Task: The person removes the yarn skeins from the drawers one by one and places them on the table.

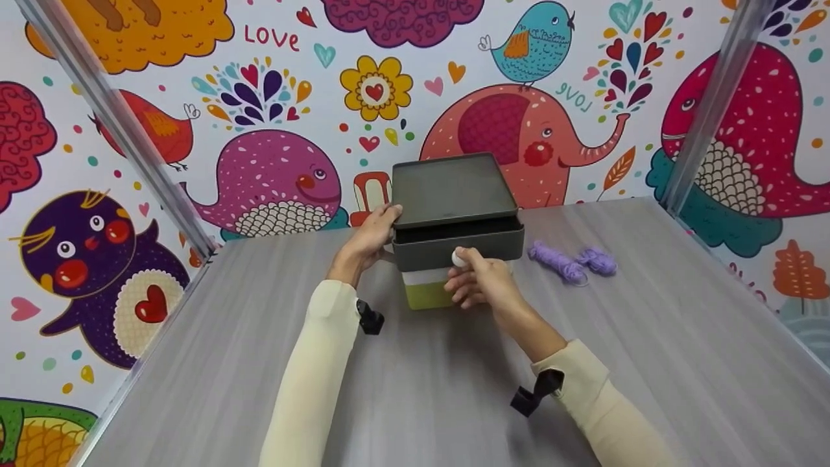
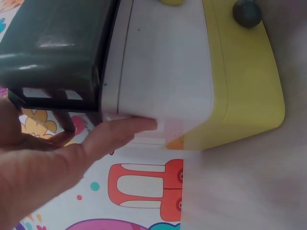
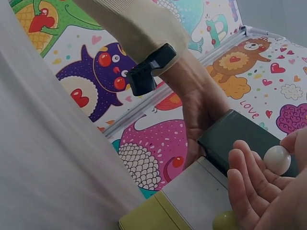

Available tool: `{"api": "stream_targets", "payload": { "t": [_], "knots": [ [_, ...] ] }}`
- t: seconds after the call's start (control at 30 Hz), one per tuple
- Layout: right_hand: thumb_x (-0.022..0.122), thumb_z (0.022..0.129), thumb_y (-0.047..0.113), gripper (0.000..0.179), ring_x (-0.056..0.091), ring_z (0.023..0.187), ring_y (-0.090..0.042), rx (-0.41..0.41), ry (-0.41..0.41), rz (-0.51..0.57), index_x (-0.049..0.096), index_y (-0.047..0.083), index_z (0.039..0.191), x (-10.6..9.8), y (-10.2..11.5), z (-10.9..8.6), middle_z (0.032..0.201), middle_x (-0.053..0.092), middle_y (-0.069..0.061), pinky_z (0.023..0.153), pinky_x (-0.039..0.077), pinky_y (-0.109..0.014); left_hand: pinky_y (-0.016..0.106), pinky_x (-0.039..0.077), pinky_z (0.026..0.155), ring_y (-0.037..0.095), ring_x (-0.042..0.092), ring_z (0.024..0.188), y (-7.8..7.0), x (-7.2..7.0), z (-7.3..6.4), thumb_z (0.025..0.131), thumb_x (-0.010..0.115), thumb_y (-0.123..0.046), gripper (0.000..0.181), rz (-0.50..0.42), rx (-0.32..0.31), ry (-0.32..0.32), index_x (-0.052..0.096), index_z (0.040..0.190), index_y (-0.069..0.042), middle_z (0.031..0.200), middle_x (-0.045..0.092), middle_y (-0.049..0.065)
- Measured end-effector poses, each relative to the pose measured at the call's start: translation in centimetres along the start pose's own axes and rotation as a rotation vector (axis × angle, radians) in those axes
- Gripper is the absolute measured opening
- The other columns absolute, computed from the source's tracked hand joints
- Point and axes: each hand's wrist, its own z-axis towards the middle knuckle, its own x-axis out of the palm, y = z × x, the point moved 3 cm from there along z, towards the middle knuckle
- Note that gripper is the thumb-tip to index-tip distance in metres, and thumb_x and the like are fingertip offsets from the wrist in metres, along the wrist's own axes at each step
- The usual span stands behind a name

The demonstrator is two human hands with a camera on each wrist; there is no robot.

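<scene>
A small drawer box (image 1: 454,188) with dark green, white and yellow-green tiers stands near the back of the table. Its dark green top drawer (image 1: 447,251) is partly out, leaving a dark gap under the lid. My right hand (image 1: 486,282) pinches that drawer's white knob (image 3: 277,160) between thumb and finger; its other fingers lie loosely below. On the box's left side, my left hand (image 1: 373,237) grips around the upper tier, one digit lying along the white tier (image 2: 163,62). The left wrist view also shows a dark knob (image 2: 247,13) on the yellow-green tier (image 2: 249,76).
Two purple yarn bundles (image 1: 559,263) lie on the grey table (image 1: 415,389), just right of the box. A wall with printed cartoon animals (image 1: 279,175) rises close behind it. Metal posts (image 1: 123,130) stand at the table's back corners.
</scene>
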Motion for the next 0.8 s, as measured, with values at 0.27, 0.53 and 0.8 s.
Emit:
{"api": "stream_targets", "payload": {
  "t": [0.27,0.53,0.8],
  "knots": [
    [0.055,0.096,0.049,0.048,0.062,0.053,-0.011,0.046,-0.026,0.028,0.071,0.003,0.091,0.0,0.2,0.8,0.068,0.072,-0.001,0.051,0.053,-0.025,0.072,0.039,0.103,0.040,0.047,0.136,-0.1,0.2,-0.1,0.108,0.037,-0.038,0.062,-0.011,-0.004,0.010,0.014,0.159,-0.011,0.144,0.045,0.023],
    [0.057,0.097,0.048,0.048,0.063,0.055,-0.012,0.006,-0.033,0.034,0.072,0.002,0.093,0.1,0.1,1.2,0.069,0.072,-0.001,0.053,0.053,-0.026,0.074,0.038,0.103,0.041,0.046,0.136,0.0,0.2,-0.2,0.108,0.036,-0.038,0.058,-0.018,-0.002,0.011,0.018,0.157,-0.012,0.144,0.044,0.024],
    [0.058,0.097,0.047,0.048,0.062,0.054,-0.012,-0.018,-0.044,0.052,0.071,0.002,0.091,0.3,0.0,1.7,0.069,0.072,-0.002,0.052,0.051,-0.027,0.076,0.032,0.106,0.041,0.041,0.140,0.1,0.2,-0.2,0.108,0.038,-0.040,0.062,-0.005,-0.003,0.000,0.017,0.158,-0.012,0.147,0.042,0.023]
  ]
}}
